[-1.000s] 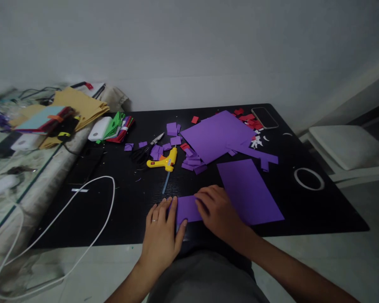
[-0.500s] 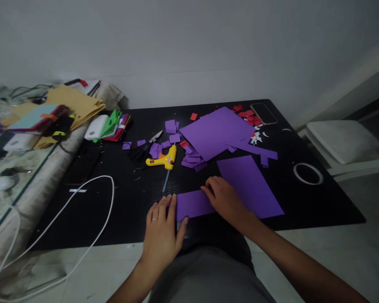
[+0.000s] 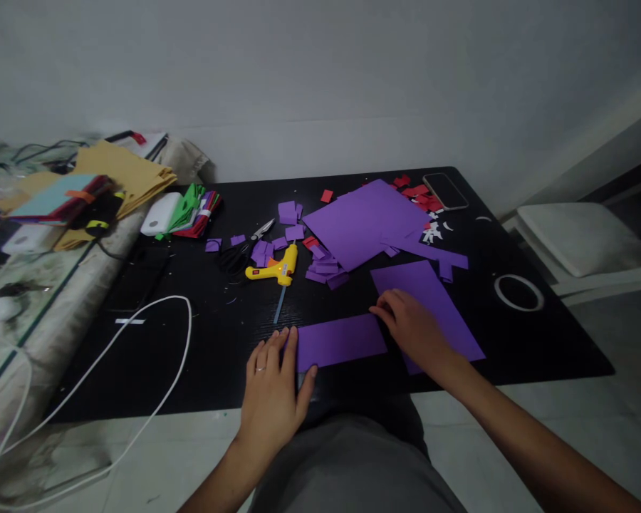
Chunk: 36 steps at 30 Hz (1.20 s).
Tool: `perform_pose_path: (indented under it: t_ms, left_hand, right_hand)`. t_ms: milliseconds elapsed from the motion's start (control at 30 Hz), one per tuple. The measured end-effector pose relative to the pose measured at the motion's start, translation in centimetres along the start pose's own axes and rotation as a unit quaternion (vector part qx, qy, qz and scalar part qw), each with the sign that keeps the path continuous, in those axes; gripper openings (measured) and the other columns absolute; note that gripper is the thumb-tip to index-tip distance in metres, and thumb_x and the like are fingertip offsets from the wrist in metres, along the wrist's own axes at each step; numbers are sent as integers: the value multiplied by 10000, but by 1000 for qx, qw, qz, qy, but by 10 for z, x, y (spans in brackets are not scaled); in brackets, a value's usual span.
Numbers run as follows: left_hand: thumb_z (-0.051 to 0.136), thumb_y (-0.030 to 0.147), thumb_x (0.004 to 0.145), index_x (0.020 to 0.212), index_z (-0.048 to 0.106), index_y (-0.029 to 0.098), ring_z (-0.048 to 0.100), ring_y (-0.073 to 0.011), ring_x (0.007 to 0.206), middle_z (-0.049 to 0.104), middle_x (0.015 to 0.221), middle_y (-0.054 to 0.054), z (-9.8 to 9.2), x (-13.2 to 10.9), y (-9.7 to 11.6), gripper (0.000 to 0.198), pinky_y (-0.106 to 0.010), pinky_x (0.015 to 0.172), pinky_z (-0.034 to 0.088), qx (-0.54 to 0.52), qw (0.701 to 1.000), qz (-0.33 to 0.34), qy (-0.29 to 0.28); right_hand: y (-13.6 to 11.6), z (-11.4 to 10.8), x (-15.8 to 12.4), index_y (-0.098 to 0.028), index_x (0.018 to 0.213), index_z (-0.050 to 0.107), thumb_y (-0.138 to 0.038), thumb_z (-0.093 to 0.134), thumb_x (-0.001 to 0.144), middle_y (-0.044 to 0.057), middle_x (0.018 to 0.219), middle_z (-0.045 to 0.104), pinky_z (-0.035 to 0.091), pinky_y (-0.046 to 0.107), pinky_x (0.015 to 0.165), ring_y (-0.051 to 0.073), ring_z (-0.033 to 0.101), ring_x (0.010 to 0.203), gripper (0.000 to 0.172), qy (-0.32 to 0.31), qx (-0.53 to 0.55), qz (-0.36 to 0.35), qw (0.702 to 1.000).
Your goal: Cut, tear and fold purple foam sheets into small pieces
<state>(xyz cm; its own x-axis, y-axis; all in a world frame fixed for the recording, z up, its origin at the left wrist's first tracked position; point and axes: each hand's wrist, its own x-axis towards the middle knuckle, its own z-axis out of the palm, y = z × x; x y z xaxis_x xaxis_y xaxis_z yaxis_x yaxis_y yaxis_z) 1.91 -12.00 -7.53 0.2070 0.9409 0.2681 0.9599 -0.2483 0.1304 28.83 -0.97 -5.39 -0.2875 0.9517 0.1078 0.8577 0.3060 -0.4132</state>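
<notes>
A folded-looking strip of purple paper (image 3: 339, 343) lies crosswise near the table's front edge. My left hand (image 3: 271, 381) rests flat over its left end, fingers stretched out and a ring on one of them. At the strip's upper right corner, my right hand (image 3: 414, 329) has its fingers curled, thumb and fingertips closed at the paper's edge. Partly beneath my right hand lies a purple sheet (image 3: 451, 328). Beyond the strip is a yellow glue gun (image 3: 280, 268) with a glue stick poking out, beside black-handled scissors (image 3: 243, 251).
A larger purple sheet (image 3: 363, 221), small purple pieces (image 3: 325, 267) and red scraps (image 3: 419, 194) spread across the back. A phone (image 3: 445, 191) lies back right, near a white ring (image 3: 519, 293). A white cable (image 3: 188, 335) loops over the left side.
My right hand has slid to the right along the strip's top edge, uncovering the strip's right end. My left hand stays in place. The sheet under my right hand has shifted slightly.
</notes>
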Motion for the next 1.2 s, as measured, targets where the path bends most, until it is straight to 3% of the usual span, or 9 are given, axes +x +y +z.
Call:
perform_pose_path:
  t_ms: [100,200,367,467,900,1200]
  left_hand:
    - [543,402,1008,1514,479,72,562,-366,1318,619,1405,-221,1,0,0,607,-528,1107,406,0,1000,-1,0]
    - [546,397,1004,1519,475,72,557,-371,1319,616,1407,-223,2,0,-1,613,-535,1103,405,5,1000,1,-5]
    - [561,392,998,1507,482,60,549,-373,1317,608,1415,-225,1,0,-2,613,-528,1098,403,18,1000,10,-6]
    - [552,390,1003,1505,481,60,547,-372,1318,609,1417,-222,1,0,-2,604,-527,1093,408,20,1000,13,-7]
    - [543,403,1011,1521,467,70,538,-379,1335,600,1421,-226,2,-1,-2,613,-547,1110,403,2,1000,3,-7]
    - [569,382,1000,1526,451,82,517,-380,1348,569,1436,-225,2,-1,-4,616,-552,1115,399,-21,1000,-4,-13]
  right_hand:
    - [-6,-4,4,-204,853,598,-233,578,1008,60,859,679,441,332,652,226,642,760,159,19,-1,17,1000]
    - [-35,1,11,-197,891,634,-228,634,988,54,902,696,463,317,706,210,663,808,102,24,34,20,999]
    - [-97,21,19,-197,896,677,-285,643,1000,49,933,731,471,300,685,197,704,822,141,-116,30,-34,992]
    - [-111,25,24,-188,917,681,-246,628,1004,75,961,748,483,304,696,214,727,871,117,-158,-5,-19,987]
    - [-56,1,24,-163,923,690,-193,627,993,102,956,769,491,340,733,255,739,884,98,-163,-34,69,984]
    - [-6,-17,13,-185,822,631,-151,612,968,76,826,725,415,336,646,232,665,731,151,-95,-24,70,993]
